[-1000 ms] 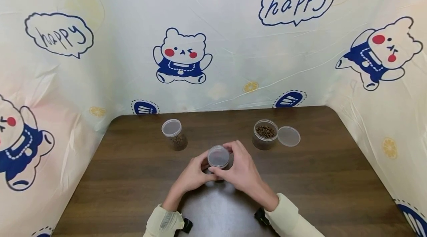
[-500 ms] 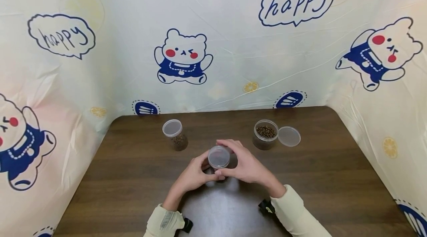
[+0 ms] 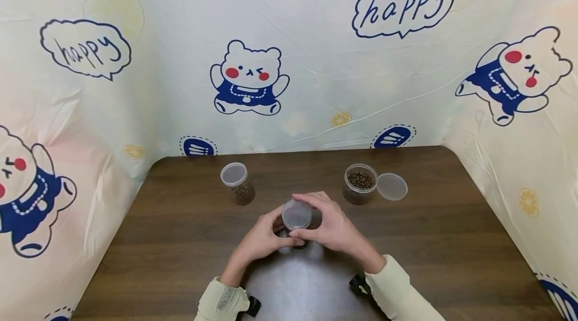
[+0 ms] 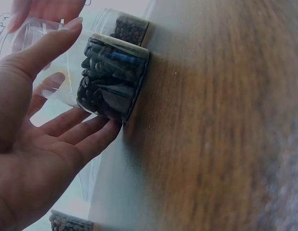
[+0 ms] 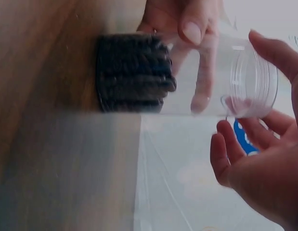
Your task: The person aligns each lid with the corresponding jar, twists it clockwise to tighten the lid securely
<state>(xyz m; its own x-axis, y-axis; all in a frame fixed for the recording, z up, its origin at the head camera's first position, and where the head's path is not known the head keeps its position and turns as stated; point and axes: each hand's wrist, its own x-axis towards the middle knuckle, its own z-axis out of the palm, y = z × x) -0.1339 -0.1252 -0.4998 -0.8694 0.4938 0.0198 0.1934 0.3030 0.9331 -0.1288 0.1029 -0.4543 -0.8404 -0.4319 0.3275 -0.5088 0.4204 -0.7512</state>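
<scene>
A clear plastic jar (image 4: 110, 79) with dark coffee beans in its lower half stands upright near the middle of the table. My left hand (image 3: 262, 235) grips its body, with the thumb on the near side and the fingers around the far side. At the top, my right hand (image 3: 331, 223) holds the rim of the translucent lid (image 3: 296, 214) between thumb and fingers. The right wrist view has the jar lying sideways in the picture, its threaded neck (image 5: 240, 79) close to the right fingers and the left thumb lower on the wall.
A lidded jar of beans (image 3: 238, 183) stands at the back left. An uncovered jar of beans (image 3: 359, 183) is at the back right, with a loose lid (image 3: 392, 186) flat beside it. Behind the wooden table (image 3: 180, 251) hangs a printed curtain (image 3: 316, 70).
My right hand has turned around the lid, its fingertips shifting left along the far rim while the wrist swings right. The left hand stays on the jar body.
</scene>
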